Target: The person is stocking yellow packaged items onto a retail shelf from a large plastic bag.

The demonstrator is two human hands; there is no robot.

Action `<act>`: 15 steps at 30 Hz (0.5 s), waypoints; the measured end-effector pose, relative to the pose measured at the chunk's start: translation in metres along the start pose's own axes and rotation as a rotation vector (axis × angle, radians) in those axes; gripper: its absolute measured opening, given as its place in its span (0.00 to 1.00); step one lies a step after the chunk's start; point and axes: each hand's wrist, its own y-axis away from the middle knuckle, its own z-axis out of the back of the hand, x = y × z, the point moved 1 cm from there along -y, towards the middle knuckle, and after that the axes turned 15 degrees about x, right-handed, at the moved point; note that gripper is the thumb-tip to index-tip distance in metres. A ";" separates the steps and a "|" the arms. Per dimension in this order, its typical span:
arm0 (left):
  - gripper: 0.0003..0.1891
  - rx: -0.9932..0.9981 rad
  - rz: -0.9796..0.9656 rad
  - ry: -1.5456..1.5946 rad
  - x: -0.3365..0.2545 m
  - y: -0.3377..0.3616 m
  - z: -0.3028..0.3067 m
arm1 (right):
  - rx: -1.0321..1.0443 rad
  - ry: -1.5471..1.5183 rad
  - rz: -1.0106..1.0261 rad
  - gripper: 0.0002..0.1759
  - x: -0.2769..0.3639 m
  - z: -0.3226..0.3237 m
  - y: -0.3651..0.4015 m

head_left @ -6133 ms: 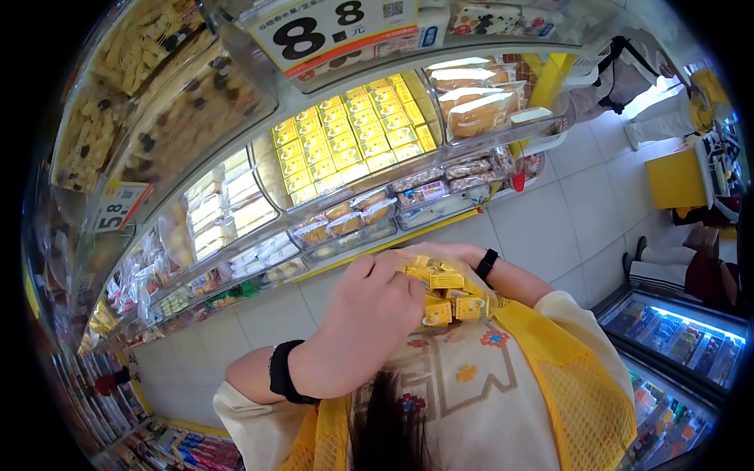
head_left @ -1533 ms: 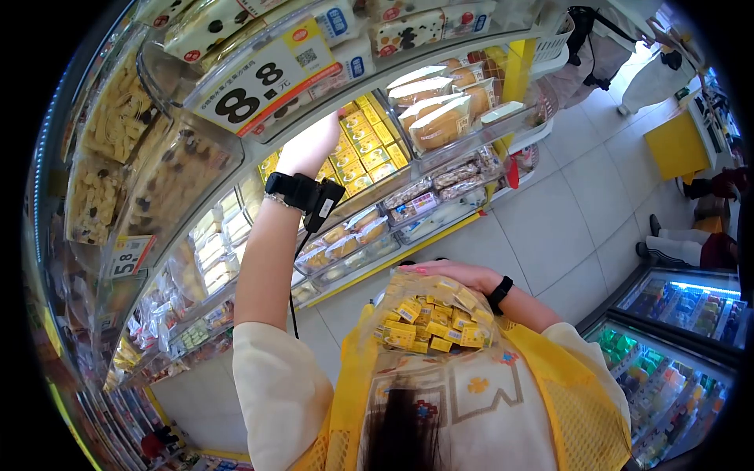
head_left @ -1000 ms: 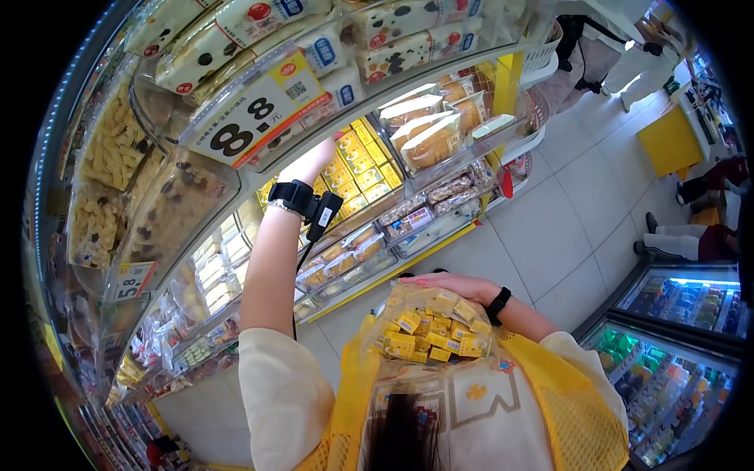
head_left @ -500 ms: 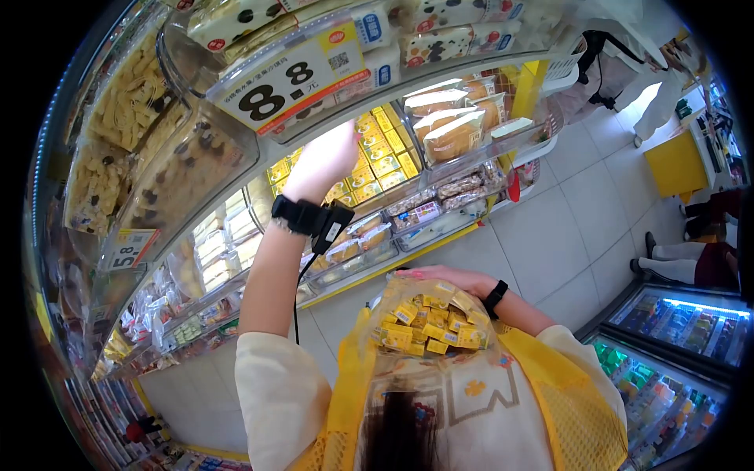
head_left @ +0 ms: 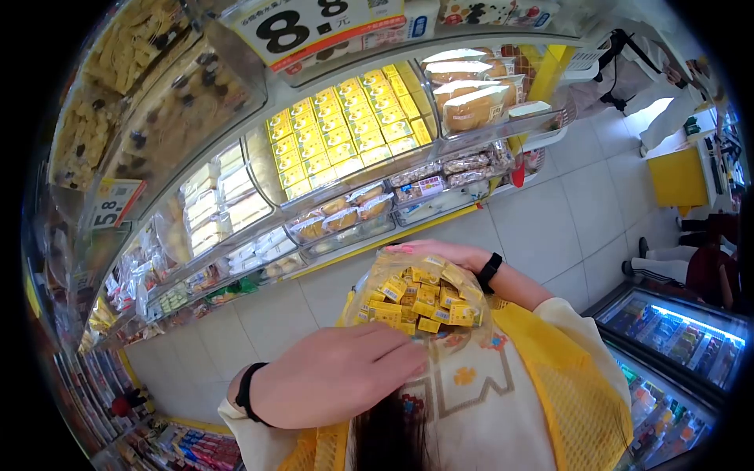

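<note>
A clear plastic bag [head_left: 377,286] full of small yellow boxes [head_left: 428,298] rests against my chest. My right hand [head_left: 440,253], with a black band at its wrist, curves round the bag's far side and grips it. My left hand [head_left: 338,373] is at the near left edge of the bag, back upward and fingers stretched out side by side over it. Nothing shows in this hand; its palm and the undersides of its fingers are hidden. Beyond the bag, similar yellow boxes [head_left: 338,129] stand in neat rows in a shelf bin.
Bagged bread [head_left: 475,102] lies right of the shelf boxes, with pale packs [head_left: 224,188] to their left. A price sign [head_left: 314,31] hangs on the upper shelf edge. Glass-topped freezers [head_left: 675,322] stand at the right. People's legs [head_left: 667,267] show beyond the tiled floor [head_left: 542,212].
My left hand has come back from the shelf boxes to the bag at my chest. The right hand still holds the bag. The view has shifted, and the shelf rows are uncovered.
</note>
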 end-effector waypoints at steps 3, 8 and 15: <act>0.10 0.077 0.124 -0.225 0.007 -0.017 -0.019 | 0.016 -0.012 -0.025 0.28 0.003 -0.005 -0.001; 0.11 0.076 0.279 -0.389 0.021 -0.025 -0.033 | 0.042 0.034 -0.023 0.28 0.007 -0.008 -0.002; 0.12 0.235 0.323 -0.449 0.034 -0.027 -0.045 | -0.001 0.010 -0.023 0.27 0.003 -0.001 0.000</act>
